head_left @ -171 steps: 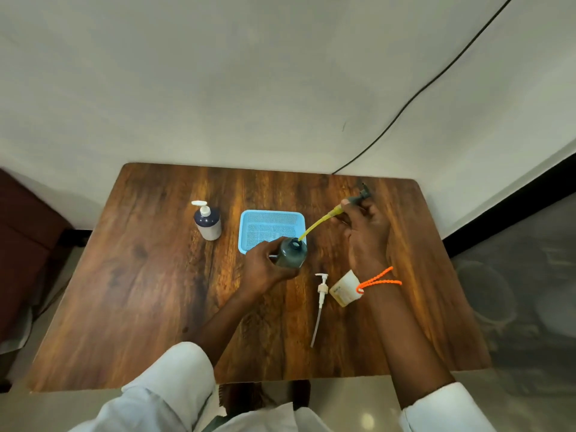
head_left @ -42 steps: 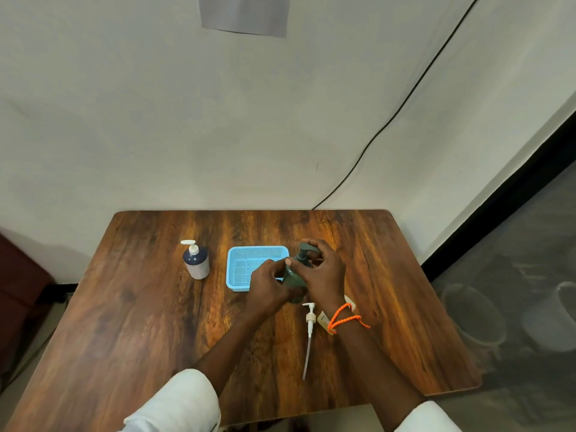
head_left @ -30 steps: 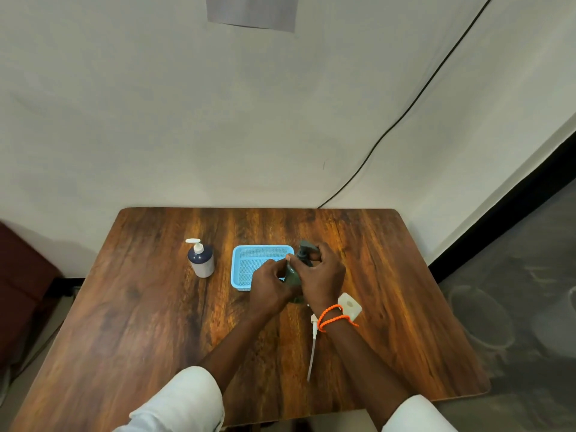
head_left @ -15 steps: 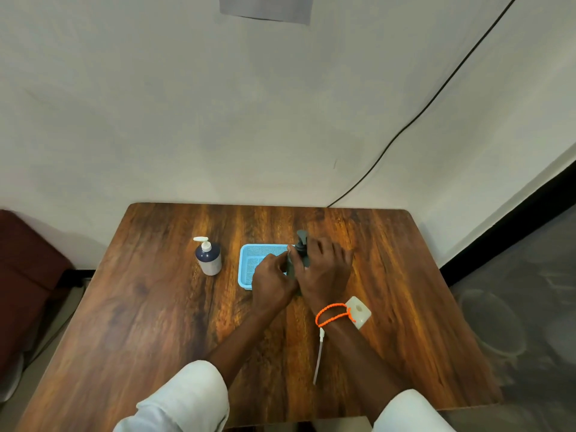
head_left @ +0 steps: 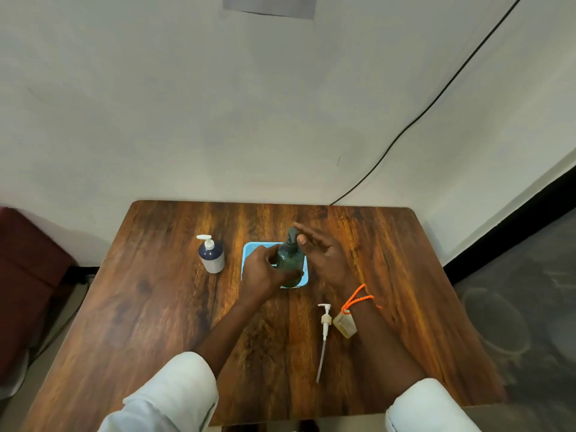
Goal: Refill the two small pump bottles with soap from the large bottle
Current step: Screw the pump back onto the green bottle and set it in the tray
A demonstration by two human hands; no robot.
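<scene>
A dark green pump bottle (head_left: 290,260) with its pump head on stands over the blue basket (head_left: 249,251) in the middle of the wooden table. My left hand (head_left: 261,272) grips its body from the left. My right hand (head_left: 324,254) is beside the pump head with straight fingers, holding nothing. A small dark blue pump bottle (head_left: 212,254) with a white pump stands to the left. A loose white pump with its long tube (head_left: 324,332) lies on the table in front, next to a small beige bottle (head_left: 344,325) partly hidden by my right wrist.
The table (head_left: 156,307) stands against a pale wall, down which a black cable (head_left: 436,98) runs to the table's back edge. A dark red seat (head_left: 28,275) is at the left. Grey floor with round containers lies to the right.
My right hand has let go of the green bottle's pump head and opened. My left hand has moved the bottle over the blue basket. The camera has shifted slightly.
</scene>
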